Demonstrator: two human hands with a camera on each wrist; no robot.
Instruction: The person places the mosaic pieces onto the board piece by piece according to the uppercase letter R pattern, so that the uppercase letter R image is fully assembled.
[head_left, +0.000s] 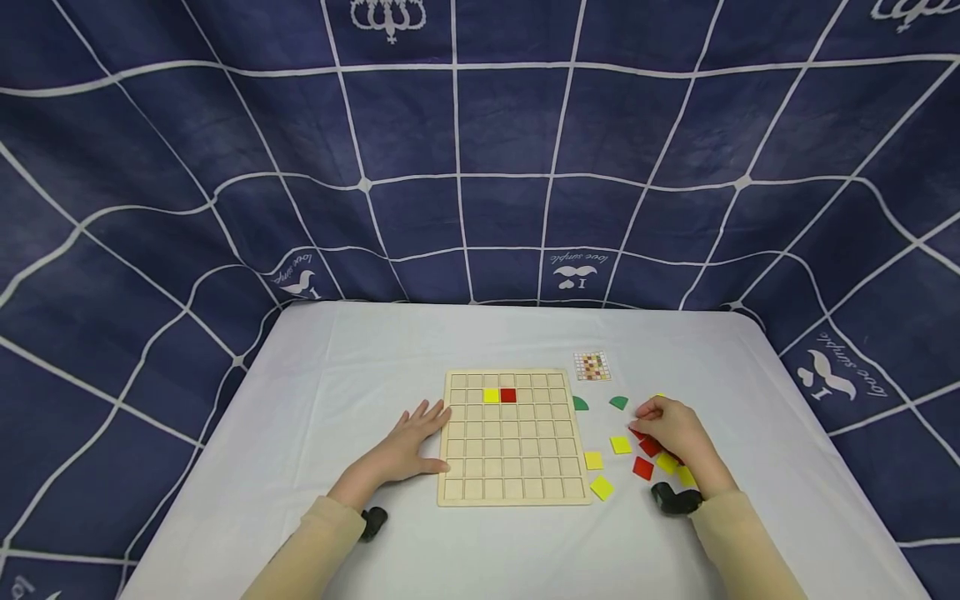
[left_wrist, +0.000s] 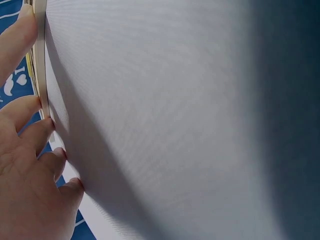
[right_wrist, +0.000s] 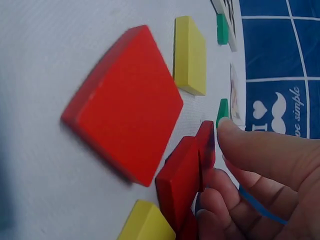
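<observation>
A square wooden grid board [head_left: 517, 437] lies on the table, with a yellow tile [head_left: 491, 396] and a red tile [head_left: 508, 396] side by side in its upper rows. My left hand [head_left: 405, 446] rests at the board's left edge, fingers spread; in the left wrist view its fingertips touch the board's side [left_wrist: 41, 65]. Over the loose tiles on the right, my right hand [head_left: 675, 429] has thumb and fingers at a tilted red tile [right_wrist: 206, 145], seemingly pinching it. Another red tile [right_wrist: 180, 175] leans close by, and a larger-looking red tile [right_wrist: 127, 105] lies flat nearer the camera.
Several yellow tiles [head_left: 621, 445] and red tiles lie right of the board. Two green rounded pieces [head_left: 618, 402] sit farther back, below a small printed pattern card [head_left: 592, 366]. A dark blue curtain [head_left: 510, 208] surrounds the white table [head_left: 360, 350].
</observation>
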